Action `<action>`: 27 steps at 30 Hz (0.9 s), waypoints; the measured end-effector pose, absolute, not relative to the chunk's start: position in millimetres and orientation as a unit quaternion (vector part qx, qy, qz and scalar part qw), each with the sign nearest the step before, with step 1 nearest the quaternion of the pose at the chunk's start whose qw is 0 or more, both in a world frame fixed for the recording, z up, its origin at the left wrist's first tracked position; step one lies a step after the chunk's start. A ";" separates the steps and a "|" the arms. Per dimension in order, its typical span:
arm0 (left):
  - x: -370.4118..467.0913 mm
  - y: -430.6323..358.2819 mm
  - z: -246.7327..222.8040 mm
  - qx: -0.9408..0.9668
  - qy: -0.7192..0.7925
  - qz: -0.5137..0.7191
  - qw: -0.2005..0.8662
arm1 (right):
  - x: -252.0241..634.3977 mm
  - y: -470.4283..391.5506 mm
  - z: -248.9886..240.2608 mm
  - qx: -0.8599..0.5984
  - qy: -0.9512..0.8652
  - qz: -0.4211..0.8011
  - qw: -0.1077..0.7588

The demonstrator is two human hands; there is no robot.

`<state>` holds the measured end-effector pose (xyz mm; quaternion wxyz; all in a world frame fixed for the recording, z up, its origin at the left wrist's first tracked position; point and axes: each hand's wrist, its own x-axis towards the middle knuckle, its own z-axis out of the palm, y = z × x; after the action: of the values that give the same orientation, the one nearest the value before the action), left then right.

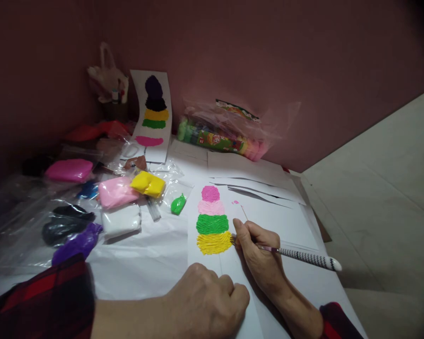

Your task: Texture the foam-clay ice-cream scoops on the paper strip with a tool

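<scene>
A paper strip [192, 263] carries stacked clay patches: magenta [210, 193], light pink [211, 207], green [212, 224] and yellow [214, 243], with ridged surfaces. My right hand [259, 249] grips a fork [304, 258] with a patterned handle, its tines at the right edge of the yellow patch. My left hand [212, 299] rests with curled fingers on the strip's lower part, below the yellow patch; whatever is under its fingers, if anything, is hidden. Small pink bits [235, 202] lie on the paper to the right.
Bagged clay in pink [116, 192], yellow [148, 183], white [122, 221], purple [77, 244] and green [178, 204] lies left. A painted card [139, 122] leans on the back wall beside a pack of colored clay [221, 141]. Loose white sheets [275, 216] spread at right.
</scene>
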<state>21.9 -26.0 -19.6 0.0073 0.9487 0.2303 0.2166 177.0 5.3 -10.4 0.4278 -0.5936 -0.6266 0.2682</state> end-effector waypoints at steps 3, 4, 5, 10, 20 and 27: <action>21.7 -25.6 -19.7 0.949 0.225 0.219 0.009 | 177.3 5.2 -10.5 -0.592 -0.625 0.269 0.431; 21.6 -25.4 -19.8 0.950 0.224 0.217 0.010 | 177.3 5.3 -10.6 -0.593 -0.625 0.268 0.431; 21.6 -25.4 -20.0 0.950 0.224 0.216 0.010 | 177.2 5.5 -10.7 -0.594 -0.625 0.266 0.430; 21.7 -26.1 -20.6 0.948 0.227 0.223 0.006 | 176.7 6.4 -11.0 -0.594 -0.630 0.259 0.428; 21.4 -25.1 -19.4 0.953 0.225 0.205 0.009 | 176.1 5.5 -9.3 -0.590 -0.623 0.274 0.435; 21.2 -26.9 -20.7 0.949 0.228 0.216 0.004 | 176.3 5.3 -10.6 -0.594 -0.623 0.274 0.429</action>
<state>21.2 -26.9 -20.7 0.0042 0.9493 0.2283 0.2160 176.3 5.3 -10.6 0.4293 -0.5938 -0.6230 0.2737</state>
